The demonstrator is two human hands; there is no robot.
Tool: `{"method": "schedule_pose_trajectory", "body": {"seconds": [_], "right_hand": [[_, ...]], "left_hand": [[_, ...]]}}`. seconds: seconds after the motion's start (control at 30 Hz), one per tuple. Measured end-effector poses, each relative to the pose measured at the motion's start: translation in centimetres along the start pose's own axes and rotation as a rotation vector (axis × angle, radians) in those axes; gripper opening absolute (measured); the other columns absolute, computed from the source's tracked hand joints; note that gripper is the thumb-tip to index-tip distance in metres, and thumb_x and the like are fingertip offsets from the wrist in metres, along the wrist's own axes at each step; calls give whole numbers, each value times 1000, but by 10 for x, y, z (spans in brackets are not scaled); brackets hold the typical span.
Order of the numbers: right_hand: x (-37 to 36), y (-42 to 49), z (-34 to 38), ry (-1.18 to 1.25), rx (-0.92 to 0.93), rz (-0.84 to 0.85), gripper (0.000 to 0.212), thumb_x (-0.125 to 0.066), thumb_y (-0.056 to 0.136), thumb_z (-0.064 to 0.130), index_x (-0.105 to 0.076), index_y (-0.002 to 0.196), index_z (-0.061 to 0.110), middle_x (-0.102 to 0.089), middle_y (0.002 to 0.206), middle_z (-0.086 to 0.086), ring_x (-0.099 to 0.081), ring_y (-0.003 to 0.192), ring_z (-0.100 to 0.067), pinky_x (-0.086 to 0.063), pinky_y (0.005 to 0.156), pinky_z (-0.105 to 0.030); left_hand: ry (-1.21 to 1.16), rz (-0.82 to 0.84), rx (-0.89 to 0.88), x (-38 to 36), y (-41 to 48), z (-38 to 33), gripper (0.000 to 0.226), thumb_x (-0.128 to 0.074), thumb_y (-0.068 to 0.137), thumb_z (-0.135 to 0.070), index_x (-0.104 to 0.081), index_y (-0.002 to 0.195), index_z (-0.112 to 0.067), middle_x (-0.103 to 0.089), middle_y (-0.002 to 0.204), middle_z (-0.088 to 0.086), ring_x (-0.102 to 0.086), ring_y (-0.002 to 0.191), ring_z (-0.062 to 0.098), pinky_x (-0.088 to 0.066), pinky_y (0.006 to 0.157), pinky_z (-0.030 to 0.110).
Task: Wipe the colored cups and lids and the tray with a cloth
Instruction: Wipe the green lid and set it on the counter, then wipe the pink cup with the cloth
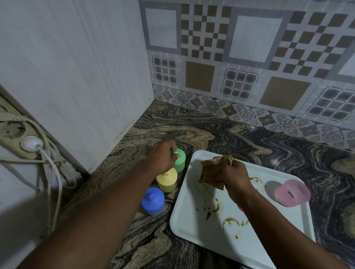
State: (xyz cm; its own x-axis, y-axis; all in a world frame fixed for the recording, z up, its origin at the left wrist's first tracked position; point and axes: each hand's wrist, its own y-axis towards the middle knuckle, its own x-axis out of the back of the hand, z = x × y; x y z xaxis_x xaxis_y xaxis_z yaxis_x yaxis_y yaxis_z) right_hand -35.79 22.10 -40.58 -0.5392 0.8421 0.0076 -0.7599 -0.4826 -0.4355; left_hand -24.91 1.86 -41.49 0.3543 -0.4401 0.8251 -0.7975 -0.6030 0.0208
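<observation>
My left hand closes its fingers on the knob of the green cup's lid; the green cup stands on the marbled counter, just left of the white tray. My right hand clenches the brown cloth, bunched and hanging over the tray's far half. The cups look like light, rigid plastic, probably smooth and apt to slide or tip under a sideways push; the knob is the natural hold for a lid, the wall for the cup. The cloth is soft and limp, best kept wadded. The yellow cup touches or nearly touches the green one; the blue cup stands just nearer me. The pink cup lies on its side at the tray's right edge. Brown smears mark the tray floor, not yet wiped. To the left, a power strip and white cables hang on the wall, clear of the work.
</observation>
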Motion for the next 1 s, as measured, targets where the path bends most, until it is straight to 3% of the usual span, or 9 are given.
{"method": "schedule_pose_trajectory", "body": {"seconds": [0.13,0.23,0.37,0.43,0.5,0.57,0.7,0.83,1.0], "right_hand": [[6,-3,3,124,-144,58,37,-39,105,12,-73,108,-3,-75,102,-24,-74,90,-35,-59,65,-36],[22,-8,7,262,-204,130,33,-44,101,10,-75,106,1,-75,104,-24,-74,95,-37,-62,77,-44],[56,-22,17,444,-238,128,35,-38,99,3,-72,99,-3,-75,95,-26,-75,84,-39,-63,66,-45],[81,-30,19,469,-200,95,36,-35,98,1,-70,93,-3,-70,74,-16,-70,62,-29,-62,63,-39],[108,-39,20,439,-157,19,36,-37,96,1,-69,81,1,-47,60,-5,-45,45,-17,-53,53,-27],[138,-50,20,447,-117,-42,34,-40,95,6,-54,65,11,-30,55,2,-29,40,-11,-41,40,-21],[189,-74,18,498,-32,-346,23,-46,94,2,-57,76,11,-54,52,-1,-54,43,-14,-51,45,-24],[225,-92,11,439,2,-587,22,-48,93,-1,-62,80,10,-61,61,-5,-59,41,-11,-45,35,-22],[228,-88,-14,380,110,-729,17,-51,96,5,-66,90,10,-68,91,-16,-64,75,-26,-54,66,-32]], "left_hand": [[72,74,54,4,3,-5,28,-76,83,-36,-54,93,-22,-62,96,3,-60,88,25,-48,72,35],[98,62,10,8,5,-16,35,-75,82,-41,-51,101,-24,-57,109,2,-55,101,24,-46,80,35],[116,47,-129,3,8,-59,36,-70,86,-40,-53,113,-22,-52,120,4,-51,113,28,-47,89,41],[86,86,-204,-9,7,-91,34,-67,89,-38,-54,115,-22,-51,121,4,-50,114,28,-47,92,44],[31,133,-284,-26,2,-121,30,-66,91,-37,-54,114,-23,-51,118,2,-50,115,25,-47,92,42],[-11,208,-369,-49,-5,-152,26,-65,92,-35,-55,113,-23,-50,115,-1,-50,115,23,-46,92,39],[-28,344,-495,-96,-23,-203,28,-64,91,-27,-60,118,-20,-51,124,-1,-45,130,22,-42,102,37],[119,435,-632,-133,-37,-237,38,-61,90,-30,-61,127,-24,-56,134,0,-51,126,23,-45,103,39],[359,451,-697,-156,-35,-253,26,-57,93,-34,-72,114,-30,-66,122,7,-55,116,31,-45,97,35]]}}
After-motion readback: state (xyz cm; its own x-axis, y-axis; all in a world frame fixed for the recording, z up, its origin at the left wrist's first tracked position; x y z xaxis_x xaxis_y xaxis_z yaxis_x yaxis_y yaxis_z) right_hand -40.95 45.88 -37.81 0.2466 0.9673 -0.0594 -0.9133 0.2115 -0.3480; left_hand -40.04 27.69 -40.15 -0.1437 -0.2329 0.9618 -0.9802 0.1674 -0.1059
